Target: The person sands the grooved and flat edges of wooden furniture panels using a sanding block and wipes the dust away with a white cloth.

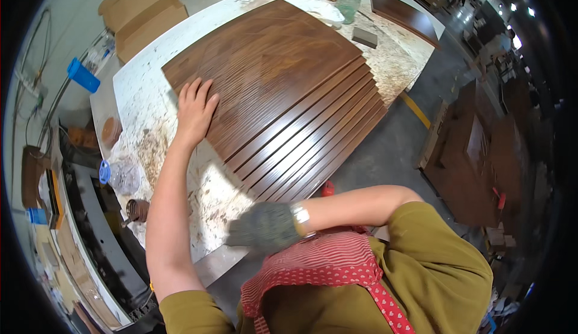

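A large dark-brown wood-grain panel point(265, 63) lies on the stained white tabletop. My bare left hand point(195, 111) rests on its left edge, fingers spread and palm down. Along the panel's near right side run several glossy brown strips point(301, 147) with stepped ends; I cannot tell if these are separate boards stacked beneath. My right hand point(265, 225), in a dark grey knit glove, is bent across my front by the table's near edge, just short of the strips. Its fingers are blurred, so I cannot make out their pose or anything held.
Near my left arm stand a clear jug point(123, 176) with a blue lid and a brown-stained jar point(137, 210). A green-capped bottle point(348, 4), a grey block point(365, 37) and another brown board point(404, 16) sit at the far right. Brown panels point(466, 153) stand off to the right.
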